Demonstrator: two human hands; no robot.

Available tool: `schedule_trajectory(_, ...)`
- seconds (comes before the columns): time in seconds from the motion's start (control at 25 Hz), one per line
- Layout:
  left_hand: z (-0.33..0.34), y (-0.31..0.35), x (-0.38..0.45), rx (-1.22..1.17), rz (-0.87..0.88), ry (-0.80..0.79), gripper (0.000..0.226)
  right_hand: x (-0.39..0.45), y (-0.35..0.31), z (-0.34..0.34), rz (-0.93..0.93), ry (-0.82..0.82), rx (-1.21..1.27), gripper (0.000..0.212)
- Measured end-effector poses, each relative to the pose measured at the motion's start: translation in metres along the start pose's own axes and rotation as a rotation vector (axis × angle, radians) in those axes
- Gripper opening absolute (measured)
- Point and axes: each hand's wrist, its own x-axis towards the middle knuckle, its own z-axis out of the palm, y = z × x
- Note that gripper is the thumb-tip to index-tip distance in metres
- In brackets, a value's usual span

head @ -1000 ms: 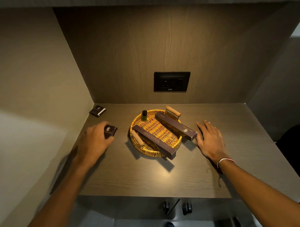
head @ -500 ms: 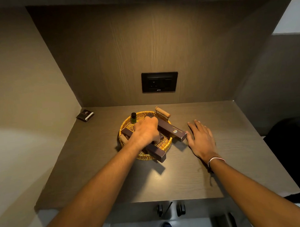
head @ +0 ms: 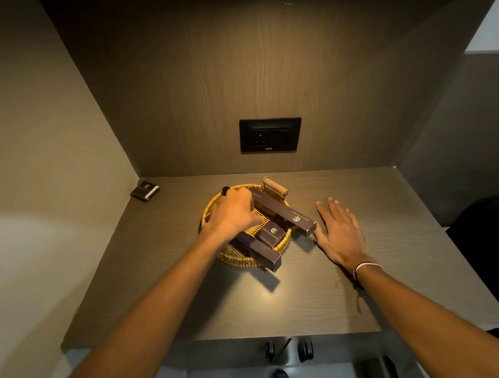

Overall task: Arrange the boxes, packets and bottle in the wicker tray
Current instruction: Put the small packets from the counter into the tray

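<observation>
A round wicker tray (head: 246, 263) sits mid-counter. Two long dark boxes lie across it: one (head: 289, 214) sticks out over the right rim, the other (head: 263, 252) over the front rim. Between them a small dark box (head: 272, 234) with a gold logo lies in the tray. The black cap of a small bottle (head: 225, 190) shows at the tray's back left. My left hand (head: 232, 215) hovers over the tray, fingers loosely curled downward, holding nothing I can see. My right hand (head: 340, 231) lies flat on the counter, beside the end of the right long box.
A second small dark packet (head: 145, 190) lies at the counter's back left corner against the side wall. The tray has a wooden handle (head: 275, 185) at the back. A black wall socket (head: 270, 135) is above. Walls close the counter on three sides.
My left hand picked up the small box left of the tray, carried it over the tray and let it go between the long boxes. The right hand stayed flat.
</observation>
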Motion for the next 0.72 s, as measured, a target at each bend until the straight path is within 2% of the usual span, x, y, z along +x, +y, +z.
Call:
schedule_trajectory(0.12, -0.031, -0.057, 0.007, -0.144, -0.076, 0.276, 0.013, 0.002, 0.001, 0.004, 0.001, 0.004, 0.009, 0.069)
schedule_trajectory(0.24, -0.055, -0.120, 0.015, -0.007, -0.183, 0.451, 0.015, 0.003, 0.003, 0.007, -0.002, 0.005, 0.009, 0.070)
schedule_trajectory(0.32, -0.063, -0.162, 0.026, 0.127, -0.231, 0.415, 0.022, 0.004, 0.004, 0.007, 0.002, -0.002, 0.015, 0.070)
schedule_trajectory(0.4, -0.067, -0.195, 0.040, 0.211, -0.282, 0.304, 0.031, 0.003, 0.004, 0.008, 0.006, -0.007, 0.023, 0.069)
schedule_trajectory(0.52, -0.065, -0.218, 0.056, 0.183, -0.319, 0.176, 0.044, 0.003, 0.004, 0.007, -0.001, 0.006, 0.024, 0.067)
schedule_trajectory(0.6, -0.060, -0.218, 0.059, 0.173, -0.286, 0.170, 0.044, 0.004, 0.003, 0.005, 0.003, 0.006, 0.032, 0.069)
schedule_trajectory(0.72, -0.054, -0.219, 0.059, 0.169, -0.246, 0.259, 0.030, 0.004, 0.003, 0.005, 0.006, 0.010, 0.037, 0.069)
